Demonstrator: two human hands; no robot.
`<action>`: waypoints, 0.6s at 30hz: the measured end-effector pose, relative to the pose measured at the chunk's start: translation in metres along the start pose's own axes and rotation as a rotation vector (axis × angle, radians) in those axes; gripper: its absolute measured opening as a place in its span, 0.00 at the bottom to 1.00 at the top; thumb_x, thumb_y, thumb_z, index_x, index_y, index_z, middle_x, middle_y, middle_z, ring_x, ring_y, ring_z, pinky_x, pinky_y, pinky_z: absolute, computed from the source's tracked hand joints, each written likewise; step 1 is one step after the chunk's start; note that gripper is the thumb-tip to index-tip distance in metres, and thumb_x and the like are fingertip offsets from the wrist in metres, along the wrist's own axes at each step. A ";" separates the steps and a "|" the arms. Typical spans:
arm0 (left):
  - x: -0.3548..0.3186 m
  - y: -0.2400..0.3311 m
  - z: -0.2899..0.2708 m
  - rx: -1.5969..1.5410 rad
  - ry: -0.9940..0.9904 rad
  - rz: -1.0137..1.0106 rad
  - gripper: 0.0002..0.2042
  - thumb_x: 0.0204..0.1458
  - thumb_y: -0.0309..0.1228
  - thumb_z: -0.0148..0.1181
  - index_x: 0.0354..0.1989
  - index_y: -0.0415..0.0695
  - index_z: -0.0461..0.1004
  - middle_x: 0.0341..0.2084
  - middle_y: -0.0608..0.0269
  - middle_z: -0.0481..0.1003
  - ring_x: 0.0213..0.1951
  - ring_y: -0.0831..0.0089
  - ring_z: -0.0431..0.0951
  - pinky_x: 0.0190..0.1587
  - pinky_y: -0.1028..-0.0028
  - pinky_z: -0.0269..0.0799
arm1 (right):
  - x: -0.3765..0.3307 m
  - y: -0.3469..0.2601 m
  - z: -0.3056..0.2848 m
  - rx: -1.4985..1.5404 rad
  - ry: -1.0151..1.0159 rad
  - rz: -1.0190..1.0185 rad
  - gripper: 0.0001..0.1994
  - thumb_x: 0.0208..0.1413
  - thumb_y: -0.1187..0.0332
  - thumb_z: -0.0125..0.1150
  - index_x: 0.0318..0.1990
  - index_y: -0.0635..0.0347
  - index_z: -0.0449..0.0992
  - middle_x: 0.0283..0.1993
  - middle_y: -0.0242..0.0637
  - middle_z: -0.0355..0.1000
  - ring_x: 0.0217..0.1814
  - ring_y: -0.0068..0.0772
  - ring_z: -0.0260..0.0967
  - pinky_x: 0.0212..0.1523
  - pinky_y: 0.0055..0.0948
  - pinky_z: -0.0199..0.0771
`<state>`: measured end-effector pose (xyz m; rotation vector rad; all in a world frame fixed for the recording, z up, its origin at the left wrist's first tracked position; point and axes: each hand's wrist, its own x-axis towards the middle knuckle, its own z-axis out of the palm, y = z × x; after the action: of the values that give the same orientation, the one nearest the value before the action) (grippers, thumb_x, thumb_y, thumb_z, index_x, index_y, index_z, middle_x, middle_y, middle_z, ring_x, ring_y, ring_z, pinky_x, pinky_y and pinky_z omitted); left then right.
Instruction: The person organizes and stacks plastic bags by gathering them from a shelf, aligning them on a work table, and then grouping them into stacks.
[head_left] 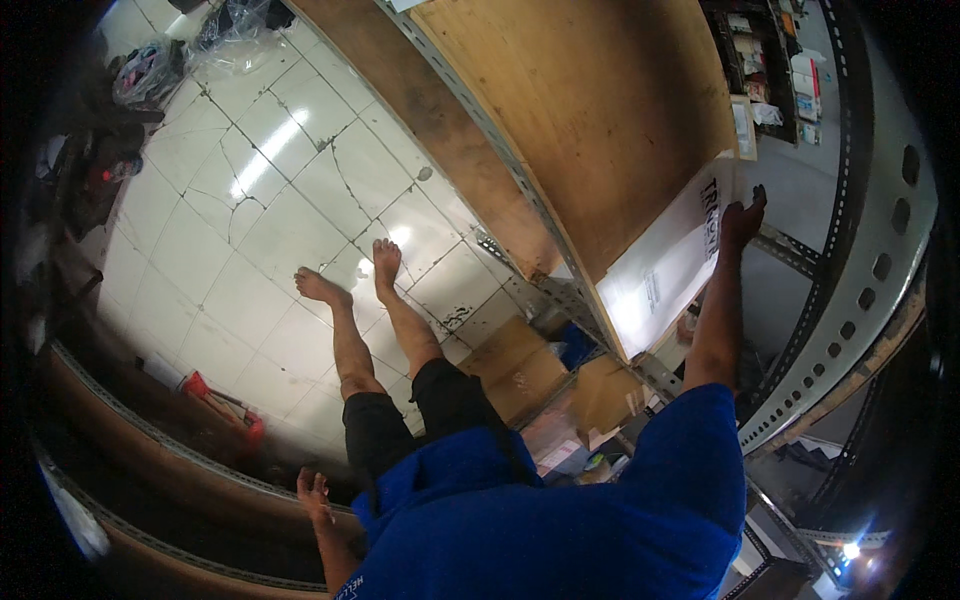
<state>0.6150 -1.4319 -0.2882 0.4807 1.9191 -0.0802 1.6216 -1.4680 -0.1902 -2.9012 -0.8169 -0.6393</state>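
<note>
A white flat packet with dark print point(665, 265) lies on the brown wooden shelf board point(590, 120) to my right. My right hand point(742, 217) is at the packet's right edge, its fingers partly spread and pointing away from me. Whether it touches the packet is hard to tell. My left hand point(314, 493) hangs low at my left side, fingers loosely curled and apart, with nothing in it. It is close to the edge of a long shelf point(190, 450) on that side.
Perforated metal uprights point(860, 270) frame the rack on my right. Cardboard boxes point(515, 370) sit below the board. My bare feet stand on cracked white floor tiles point(270, 190). A red-handled object point(225, 405) lies left; plastic bags point(235, 35) lie at the far left.
</note>
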 end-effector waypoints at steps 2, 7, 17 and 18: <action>0.007 -0.002 0.003 -0.019 -0.024 0.049 0.27 0.55 0.31 0.65 0.63 0.43 0.64 0.55 0.63 0.69 0.44 0.71 0.75 0.39 0.75 0.69 | 0.001 0.005 0.013 0.023 0.055 0.049 0.23 0.57 0.69 0.53 0.61 0.65 0.64 0.59 0.55 0.68 0.63 0.53 0.65 0.64 0.44 0.62; -0.004 0.009 0.025 -0.041 -0.003 0.047 0.28 0.55 0.33 0.65 0.63 0.40 0.63 0.53 0.60 0.70 0.47 0.70 0.74 0.44 0.74 0.70 | 0.007 -0.006 0.006 0.177 0.065 -0.189 0.30 0.57 0.63 0.62 0.64 0.65 0.60 0.64 0.54 0.61 0.68 0.54 0.57 0.67 0.45 0.56; 0.010 -0.032 0.024 -0.099 -0.111 0.080 0.32 0.52 0.40 0.69 0.62 0.40 0.63 0.49 0.61 0.72 0.45 0.71 0.74 0.44 0.72 0.71 | 0.047 0.106 -0.001 0.453 -0.816 0.243 0.50 0.26 0.80 0.67 0.67 0.62 0.55 0.55 0.45 0.70 0.53 0.45 0.70 0.55 0.40 0.72; 0.005 -0.032 0.029 -0.075 -0.080 0.075 0.33 0.52 0.40 0.69 0.63 0.39 0.63 0.49 0.61 0.72 0.45 0.71 0.74 0.44 0.71 0.71 | 0.048 0.095 0.006 0.426 -0.846 0.228 0.48 0.26 0.79 0.66 0.66 0.62 0.57 0.54 0.43 0.71 0.53 0.44 0.70 0.55 0.39 0.71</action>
<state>0.6276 -1.4677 -0.3099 0.4916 1.8177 0.0208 1.7099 -1.5255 -0.1716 -2.7215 -0.5381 0.7441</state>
